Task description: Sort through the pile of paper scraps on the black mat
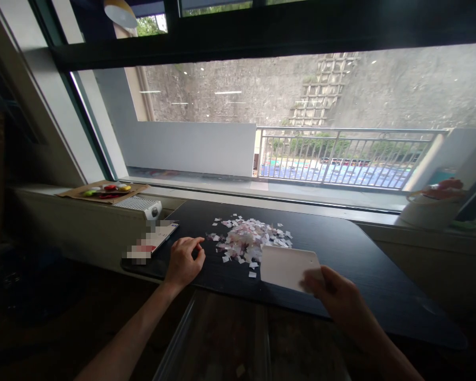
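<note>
A loose heap of small white paper pieces (249, 238) lies on the dark table (321, 227), some scraps scattered around its edges. My right hand (337, 291) grips a flat white scraper (283, 267) by its right end; the plate has rounded corners and a small hole. Its left edge is by the heap's lower right side. To the left of the heap, my left hand (185, 259) hovers low over the table, fingers bent, thumb and forefinger apart, with nothing visible between them. Below the table's front edge is a clear-walled container (267, 338), its contents dim.
A phone (162, 238), partly blurred out, lies at the table's left end. Behind it are a white device with a knob (154, 210) and cardboard (69, 193) bearing red, yellow and green items. A window with a sill (277, 185) runs along the back.
</note>
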Tool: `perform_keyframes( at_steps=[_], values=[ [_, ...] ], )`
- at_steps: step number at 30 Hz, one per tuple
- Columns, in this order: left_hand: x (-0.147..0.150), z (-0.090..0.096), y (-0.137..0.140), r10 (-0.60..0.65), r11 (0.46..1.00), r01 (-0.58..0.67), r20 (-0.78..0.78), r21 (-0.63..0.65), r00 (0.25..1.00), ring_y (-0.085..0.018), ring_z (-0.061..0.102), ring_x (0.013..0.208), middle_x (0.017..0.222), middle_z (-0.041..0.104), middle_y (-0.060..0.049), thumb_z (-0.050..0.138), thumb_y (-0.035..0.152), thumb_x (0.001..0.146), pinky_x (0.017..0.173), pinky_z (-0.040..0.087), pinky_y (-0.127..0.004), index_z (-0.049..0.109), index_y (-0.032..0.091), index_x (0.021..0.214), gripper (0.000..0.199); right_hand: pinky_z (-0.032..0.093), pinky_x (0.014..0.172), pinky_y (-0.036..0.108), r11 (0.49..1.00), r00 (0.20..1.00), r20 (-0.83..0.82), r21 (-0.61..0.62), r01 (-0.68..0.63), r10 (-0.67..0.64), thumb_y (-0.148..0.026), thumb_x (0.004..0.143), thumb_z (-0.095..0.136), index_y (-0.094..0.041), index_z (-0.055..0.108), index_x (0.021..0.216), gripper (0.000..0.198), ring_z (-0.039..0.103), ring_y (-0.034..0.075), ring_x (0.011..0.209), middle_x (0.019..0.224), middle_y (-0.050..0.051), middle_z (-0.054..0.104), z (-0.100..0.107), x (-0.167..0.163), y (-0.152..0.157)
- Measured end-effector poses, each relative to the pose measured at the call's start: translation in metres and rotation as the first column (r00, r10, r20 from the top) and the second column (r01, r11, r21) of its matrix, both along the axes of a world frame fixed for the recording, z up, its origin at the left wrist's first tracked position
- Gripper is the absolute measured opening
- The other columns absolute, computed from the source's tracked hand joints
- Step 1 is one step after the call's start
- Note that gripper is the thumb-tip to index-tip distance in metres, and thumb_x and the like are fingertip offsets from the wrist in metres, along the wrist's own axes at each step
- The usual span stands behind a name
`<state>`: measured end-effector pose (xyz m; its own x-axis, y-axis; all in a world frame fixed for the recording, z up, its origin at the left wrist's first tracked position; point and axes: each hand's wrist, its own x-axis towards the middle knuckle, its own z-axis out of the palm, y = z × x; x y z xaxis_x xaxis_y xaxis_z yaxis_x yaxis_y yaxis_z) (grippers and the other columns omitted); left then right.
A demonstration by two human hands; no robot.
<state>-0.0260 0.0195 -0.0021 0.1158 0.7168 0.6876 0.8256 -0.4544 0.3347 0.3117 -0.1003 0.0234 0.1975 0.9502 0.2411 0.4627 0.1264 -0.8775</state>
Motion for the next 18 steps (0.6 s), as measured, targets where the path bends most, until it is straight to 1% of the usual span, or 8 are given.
perform_keyframes(
  at_steps=[2, 4, 6, 10, 15, 16, 18],
  values=[
    [-0.001, 0.0, 0.0, -0.009, 1.0, 0.009, -0.009, 0.004, 1.0, -0.024, 0.06, 0.089, 0.078, 0.067, -0.004, 0.048, 0.025, 0.076, 0.087, 0.043, -0.04, 0.065, 0.019, 0.093, 0.025, 0.051, 0.058, 0.029, 1.0, 1.0, -0.002, 0.005, 0.02, -0.02, -0.044, 0.074, 0.062, -0.017, 0.065, 0.078, 0.027, 0.065, 0.021, 0.066, 0.071, 0.005, 0.07, 0.0, 0.005, -0.002],
    [-0.002, 0.0, 0.001, -0.014, 1.0, 0.014, -0.013, 0.006, 1.0, -0.024, 0.059, 0.089, 0.078, 0.067, -0.004, 0.048, 0.026, 0.077, 0.087, 0.043, -0.041, 0.065, 0.018, 0.093, 0.025, 0.051, 0.059, 0.029, 0.995, 0.996, -0.008, 0.045, 0.089, -0.089, -0.044, 0.075, 0.06, -0.018, 0.065, 0.08, 0.027, 0.065, 0.021, 0.067, 0.071, 0.005, 0.07, 0.001, 0.004, -0.003],
    [-0.003, 0.0, 0.002, -0.013, 1.0, 0.013, -0.012, 0.005, 1.0, -0.024, 0.06, 0.088, 0.078, 0.067, -0.005, 0.047, 0.027, 0.077, 0.086, 0.044, -0.041, 0.066, 0.019, 0.093, 0.026, 0.05, 0.059, 0.029, 0.988, 0.991, 0.016, 0.078, 0.134, -0.135, -0.042, 0.077, 0.059, -0.018, 0.064, 0.078, 0.024, 0.064, 0.02, 0.065, 0.069, 0.003, 0.069, 0.002, -0.001, -0.004],
    [-0.004, -0.001, 0.003, -0.007, 1.0, 0.007, -0.008, 0.009, 1.0, -0.025, 0.06, 0.089, 0.078, 0.067, -0.005, 0.047, 0.03, 0.077, 0.086, 0.044, -0.042, 0.066, 0.019, 0.092, 0.027, 0.048, 0.055, 0.027, 0.995, 0.997, -0.006, 0.073, 0.073, -0.073, -0.039, 0.077, 0.058, -0.019, 0.064, 0.077, 0.021, 0.061, 0.017, 0.06, 0.067, 0.002, 0.067, 0.0, -0.012, -0.004],
    [-0.005, 0.0, 0.003, -0.006, 1.0, 0.006, -0.015, 0.004, 1.0, -0.024, 0.06, 0.089, 0.078, 0.067, -0.004, 0.047, 0.029, 0.076, 0.086, 0.044, -0.04, 0.065, 0.02, 0.092, 0.026, 0.049, 0.06, 0.027, 0.992, 0.997, -0.045, 0.103, 0.069, -0.065, -0.039, 0.08, 0.055, -0.019, 0.064, 0.082, 0.023, 0.063, 0.017, 0.066, 0.072, 0.003, 0.069, 0.001, -0.026, 0.007],
    [-0.005, 0.0, 0.003, -0.008, 1.0, 0.008, -0.016, 0.0, 1.0, -0.024, 0.06, 0.089, 0.078, 0.067, -0.004, 0.047, 0.029, 0.076, 0.086, 0.044, -0.039, 0.065, 0.021, 0.092, 0.026, 0.049, 0.06, 0.027, 0.992, 0.997, -0.034, 0.109, 0.066, -0.063, -0.039, 0.08, 0.055, -0.018, 0.064, 0.082, 0.022, 0.063, 0.017, 0.065, 0.072, 0.003, 0.069, 0.003, -0.029, 0.008],
    [-0.005, -0.001, 0.003, -0.007, 1.0, 0.007, -0.013, 0.003, 1.0, -0.024, 0.06, 0.089, 0.079, 0.067, -0.004, 0.048, 0.029, 0.076, 0.086, 0.044, -0.04, 0.065, 0.021, 0.093, 0.025, 0.046, 0.056, 0.025, 0.993, 0.997, 0.044, 0.105, 0.06, -0.065, -0.037, 0.08, 0.056, -0.019, 0.063, 0.078, 0.02, 0.06, 0.016, 0.061, 0.068, 0.001, 0.067, 0.006, -0.033, 0.007]
  ],
)
